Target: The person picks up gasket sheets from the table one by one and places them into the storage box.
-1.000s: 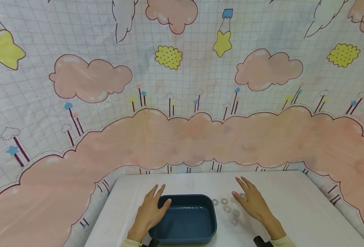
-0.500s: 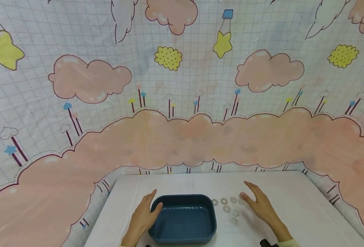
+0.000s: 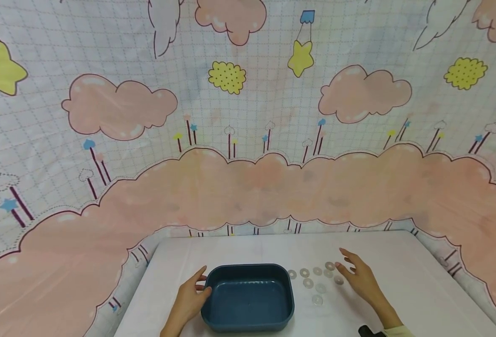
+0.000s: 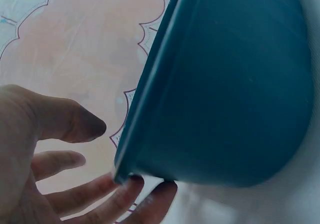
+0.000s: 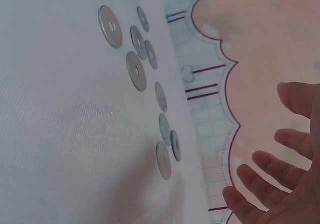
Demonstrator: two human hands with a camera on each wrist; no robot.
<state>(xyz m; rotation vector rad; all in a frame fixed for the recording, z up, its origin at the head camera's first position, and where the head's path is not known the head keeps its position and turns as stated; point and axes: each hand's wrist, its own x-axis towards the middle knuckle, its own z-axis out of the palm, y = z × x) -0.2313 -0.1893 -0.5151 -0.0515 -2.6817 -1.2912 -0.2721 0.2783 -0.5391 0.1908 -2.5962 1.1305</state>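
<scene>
A dark blue rectangular tub stands on the white table before me. My left hand is at its left side with the fingers loosely bent. In the left wrist view, fingertips lie at the tub's outer wall, while the thumb is apart from the rim; whether they touch cannot be told. Right of the tub, several flat metal washers lie loose on the cloth. My right hand hovers just right of them, its fingers relaxed and spread, with nothing held.
The white table reaches back to a cloth backdrop printed with clouds and stars. A black strap piece sits at my right wrist, beside a pale sleeve.
My left hand has drawn left and lower, off the tub's top left corner. My right hand has shifted right, uncovering washers it was hiding. The tub and washers stay in place.
</scene>
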